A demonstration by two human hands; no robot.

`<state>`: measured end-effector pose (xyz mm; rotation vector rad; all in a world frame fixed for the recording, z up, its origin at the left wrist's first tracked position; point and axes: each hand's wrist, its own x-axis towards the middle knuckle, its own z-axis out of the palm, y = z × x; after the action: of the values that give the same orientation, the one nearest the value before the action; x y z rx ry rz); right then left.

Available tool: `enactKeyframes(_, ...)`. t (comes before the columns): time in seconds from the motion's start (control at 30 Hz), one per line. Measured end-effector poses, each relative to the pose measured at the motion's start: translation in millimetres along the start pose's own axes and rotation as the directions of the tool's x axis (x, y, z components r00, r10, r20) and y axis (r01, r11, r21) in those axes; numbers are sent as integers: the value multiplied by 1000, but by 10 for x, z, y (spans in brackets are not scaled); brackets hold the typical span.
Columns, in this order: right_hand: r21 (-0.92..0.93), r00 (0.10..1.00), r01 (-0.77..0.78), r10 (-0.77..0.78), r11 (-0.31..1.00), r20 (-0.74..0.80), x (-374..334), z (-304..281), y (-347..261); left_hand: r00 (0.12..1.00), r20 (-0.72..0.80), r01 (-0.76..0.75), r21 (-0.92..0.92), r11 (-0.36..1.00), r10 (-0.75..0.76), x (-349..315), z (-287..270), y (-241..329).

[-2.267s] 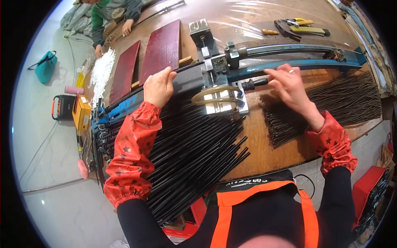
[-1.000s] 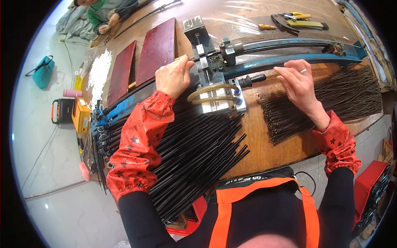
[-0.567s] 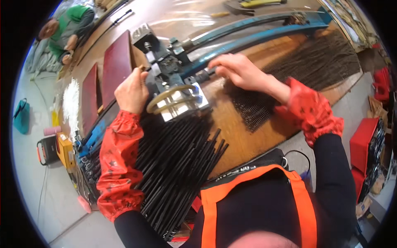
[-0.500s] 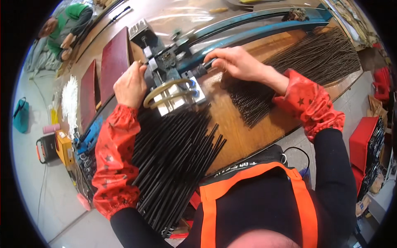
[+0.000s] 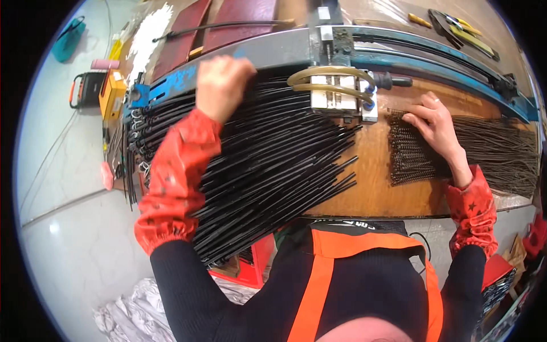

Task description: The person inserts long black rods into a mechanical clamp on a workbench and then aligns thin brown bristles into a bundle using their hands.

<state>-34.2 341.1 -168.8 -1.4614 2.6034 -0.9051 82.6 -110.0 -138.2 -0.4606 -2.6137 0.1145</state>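
Observation:
My left hand (image 5: 219, 82) is raised over a wide bundle of long black tubes (image 5: 268, 154). Motion smears its fingers, so whether it holds a tube cannot be told. At the right, my right hand (image 5: 436, 125) hovers at the near end of a pile of thin dark coiled wires (image 5: 413, 157). Its thumb and fingers are bent and apart, and nothing shows between them. Between the hands sits a metal clamping machine (image 5: 336, 100) with two curved yellowish hoses (image 5: 325, 71) and a black handle (image 5: 401, 82) pointing right.
A blue rail (image 5: 410, 60) runs behind the machine. Dark red boards (image 5: 239, 23) and a black rod (image 5: 222, 25) lie at the back. Pliers (image 5: 467, 34) rest at the far right. At left are a yellow box (image 5: 113, 91) and a black case (image 5: 88, 91) on the floor.
My view has swung left. My right hand has left the machine's handle for the coiled wires. My left hand has come off the machine and moved over the black tubes.

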Motion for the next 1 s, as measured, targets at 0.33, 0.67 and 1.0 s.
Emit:
enactKeyframes(0.33,128,991,-131,131,983,8,-19,39,-207,981,142,130,-3,991,-129,-274,133,553)
enactKeyframes(0.67,195,964,-99,46,976,260,24,-18,-372,951,282,-13,-376,926,128,-198,-364,915)
enactKeyframes(1.0,286,983,20,34,958,-183,-266,198,-641,964,255,53,-472,880,79,268,-484,1788)
